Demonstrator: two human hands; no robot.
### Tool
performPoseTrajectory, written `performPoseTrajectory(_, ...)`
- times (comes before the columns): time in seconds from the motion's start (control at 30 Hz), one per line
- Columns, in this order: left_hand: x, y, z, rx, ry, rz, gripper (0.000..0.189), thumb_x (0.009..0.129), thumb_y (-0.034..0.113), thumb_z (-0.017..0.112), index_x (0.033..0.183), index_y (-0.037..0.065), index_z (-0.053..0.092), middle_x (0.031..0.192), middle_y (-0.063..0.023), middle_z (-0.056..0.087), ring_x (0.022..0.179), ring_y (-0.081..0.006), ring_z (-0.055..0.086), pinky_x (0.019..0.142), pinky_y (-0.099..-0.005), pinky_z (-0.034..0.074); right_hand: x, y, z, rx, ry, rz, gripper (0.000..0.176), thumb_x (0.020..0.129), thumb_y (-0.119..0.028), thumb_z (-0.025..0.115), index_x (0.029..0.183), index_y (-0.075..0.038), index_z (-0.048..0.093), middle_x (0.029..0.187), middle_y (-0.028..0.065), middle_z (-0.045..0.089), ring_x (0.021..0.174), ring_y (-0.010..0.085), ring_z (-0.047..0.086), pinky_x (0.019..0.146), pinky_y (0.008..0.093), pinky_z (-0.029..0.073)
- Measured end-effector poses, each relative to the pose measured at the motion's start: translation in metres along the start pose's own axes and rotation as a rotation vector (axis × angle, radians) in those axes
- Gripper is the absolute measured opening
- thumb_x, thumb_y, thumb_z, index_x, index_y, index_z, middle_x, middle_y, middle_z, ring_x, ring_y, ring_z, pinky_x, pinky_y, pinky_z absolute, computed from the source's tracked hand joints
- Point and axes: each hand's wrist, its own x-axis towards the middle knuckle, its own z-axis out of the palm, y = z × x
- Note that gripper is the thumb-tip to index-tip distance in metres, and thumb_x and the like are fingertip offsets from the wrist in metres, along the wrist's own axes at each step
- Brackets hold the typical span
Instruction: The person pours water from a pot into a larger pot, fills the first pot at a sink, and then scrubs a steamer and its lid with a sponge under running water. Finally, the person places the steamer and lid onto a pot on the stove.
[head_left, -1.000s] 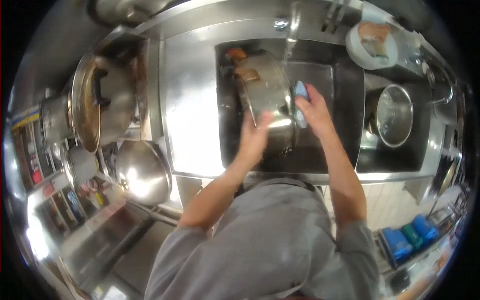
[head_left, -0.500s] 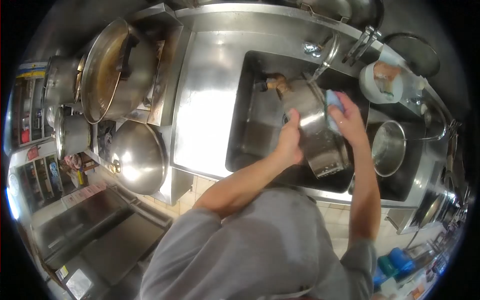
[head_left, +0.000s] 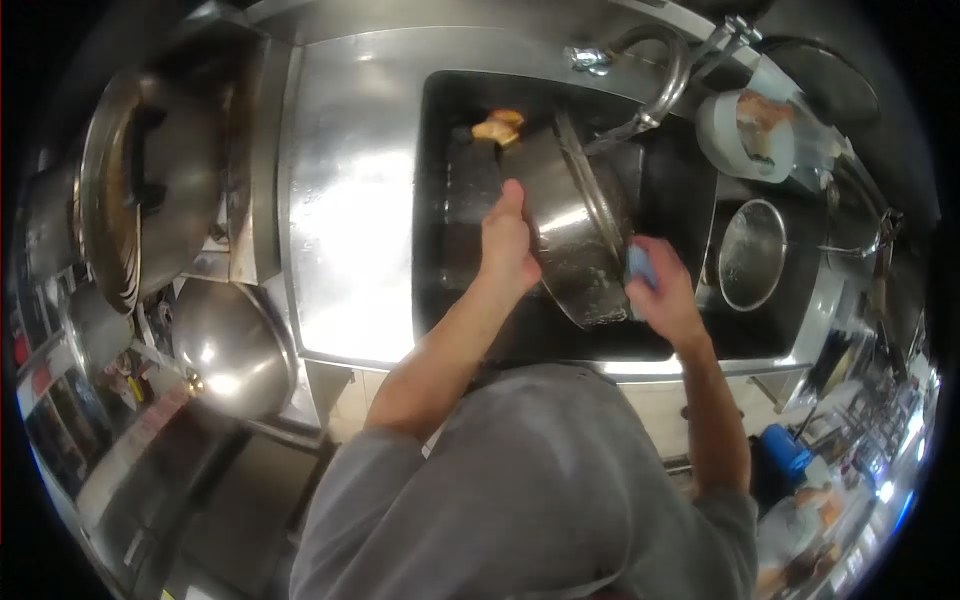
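Observation:
A steel pot [head_left: 570,225] is tilted on its side over the dark sink basin [head_left: 432,290]. My left hand [head_left: 512,245] grips it at its base, thumb pointing up and fingers out of sight behind. At the pot's rim is my right hand [head_left: 662,298], closed around a blue sponge [head_left: 643,268] that touches the rim. Water runs from the curved faucet [head_left: 675,85] onto the upper part of the pot. A yellowish-brown object [head_left: 498,127] lies in the basin beyond the pot.
A second steel pot [head_left: 752,258] stands in the right-hand basin. Behind it is a white bowl [head_left: 712,130] with brownish contents. Steel counter [head_left: 350,200] borders the sink on the left. Farther left are a domed lid [head_left: 235,345] and a large pot [head_left: 180,190].
My right hand with the sponge has moved down along the pot's rim. The pot has turned slightly, and the whole view has shifted.

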Motion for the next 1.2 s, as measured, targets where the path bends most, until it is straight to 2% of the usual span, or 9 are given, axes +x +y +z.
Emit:
performPoseTrajectory(0.27, 0.017, -0.009, 0.001, 0.016, -0.010, 0.002, 0.043, 0.109, 0.037, 0.044, 0.129, 0.001, 0.056, 0.126, -0.0141, 0.061, 0.112, -0.0296, 0.062, 0.100, -0.0482, 0.049, 0.082, -0.019, 0.005, 0.180, 0.015, 0.096, 0.046, 0.087, -0.013, 0.060, 0.132, -0.001, 0.056, 0.116, 0.0161, 0.066, 0.103, 0.0220, 0.064, 0.092, 0.0347, 0.050)
performPoseTrajectory(0.37, 0.026, 0.007, -0.014, 0.090, 0.082, 0.023, 0.042, 0.108, 0.037, 0.048, 0.128, 0.001, 0.057, 0.125, -0.0121, 0.061, 0.109, -0.0261, 0.062, 0.098, -0.0428, 0.050, 0.030, -0.006, 0.017, 0.171, 0.045, 0.158, 0.050, 0.083, -0.017, 0.064, 0.131, -0.002, 0.058, 0.119, 0.0210, 0.064, 0.105, 0.0333, 0.068, 0.092, 0.0379, 0.053)
performPoseTrajectory(0.57, -0.003, -0.024, -0.026, 0.146, -0.053, 0.085, 0.040, 0.107, 0.038, 0.052, 0.124, 0.003, 0.060, 0.118, -0.0066, 0.065, 0.106, -0.0178, 0.061, 0.095, -0.0328, 0.049, 0.093, -0.016, 0.017, 0.191, -0.071, 0.182, 0.052, 0.083, -0.024, 0.066, 0.130, -0.002, 0.057, 0.112, 0.0204, 0.068, 0.105, 0.0299, 0.067, 0.092, 0.0379, 0.052)
performPoseTrajectory(0.67, 0.002, -0.039, -0.041, 0.156, -0.020, 0.109, 0.033, 0.105, 0.037, 0.056, 0.113, 0.006, 0.065, 0.098, 0.0006, 0.066, 0.082, -0.0082, 0.056, 0.070, -0.0261, 0.045, 0.153, 0.000, 0.023, 0.198, -0.093, 0.172, 0.058, 0.081, -0.030, 0.068, 0.131, -0.002, 0.057, 0.115, 0.0210, 0.069, 0.107, 0.0331, 0.067, 0.094, 0.0395, 0.052)
performPoseTrajectory(0.73, -0.006, -0.043, -0.024, 0.181, 0.057, 0.125, 0.027, 0.104, 0.035, 0.060, 0.089, 0.013, 0.063, 0.074, 0.0081, 0.053, 0.063, -0.0033, 0.042, 0.055, -0.0239, 0.031, 0.195, -0.009, 0.029, 0.036, -0.085, 0.238, 0.056, 0.084, -0.024, 0.066, 0.134, -0.003, 0.055, 0.115, 0.0146, 0.067, 0.105, 0.0214, 0.063, 0.094, 0.0348, 0.049)
performPoseTrajectory(0.83, 0.006, -0.049, -0.029, 0.074, 0.000, 0.177, 0.027, 0.104, 0.035, 0.060, 0.087, 0.014, 0.063, 0.073, 0.0078, 0.052, 0.063, -0.0035, 0.040, 0.055, -0.0234, 0.030, 0.222, -0.007, 0.043, 0.038, -0.132, 0.145, 0.059, 0.084, -0.027, 0.066, 0.136, -0.003, 0.054, 0.119, 0.0168, 0.067, 0.108, 0.0241, 0.064, 0.096, 0.0351, 0.049)
performPoseTrajectory(0.97, 0.026, 0.000, -0.001, -0.163, 0.101, 0.049, 0.040, 0.108, 0.034, 0.047, 0.127, 0.001, 0.060, 0.119, -0.0094, 0.067, 0.101, -0.0215, 0.066, 0.086, -0.0406, 0.055, 0.180, -0.033, 0.033, 0.126, -0.122, 0.159, 0.056, 0.085, -0.025, 0.065, 0.135, -0.003, 0.054, 0.118, 0.0166, 0.066, 0.107, 0.0237, 0.063, 0.096, 0.0352, 0.049)
performPoseTrajectory(1.03, 0.025, 0.020, 0.007, -0.151, 0.071, 0.002, 0.044, 0.109, 0.033, 0.042, 0.134, 0.000, 0.054, 0.130, -0.0128, 0.062, 0.118, -0.0305, 0.063, 0.103, -0.0499, 0.051, 0.154, -0.049, 0.018, 0.186, -0.135, 0.189, 0.052, 0.087, -0.020, 0.064, 0.134, -0.002, 0.054, 0.116, 0.0143, 0.066, 0.106, 0.0210, 0.062, 0.094, 0.0343, 0.049)
performPoseTrajectory(1.2, 0.046, 0.034, 0.014, -0.027, 0.195, 0.051, 0.039, 0.109, 0.031, 0.043, 0.130, 0.002, 0.057, 0.134, -0.0135, 0.061, 0.122, -0.0294, 0.060, 0.107, -0.0496, 0.048, 0.073, -0.008, -0.016, 0.223, -0.021, 0.112, 0.046, 0.087, -0.019, 0.063, 0.131, -0.006, 0.057, 0.107, 0.0172, 0.068, 0.098, 0.0249, 0.067, 0.089, 0.0369, 0.052)
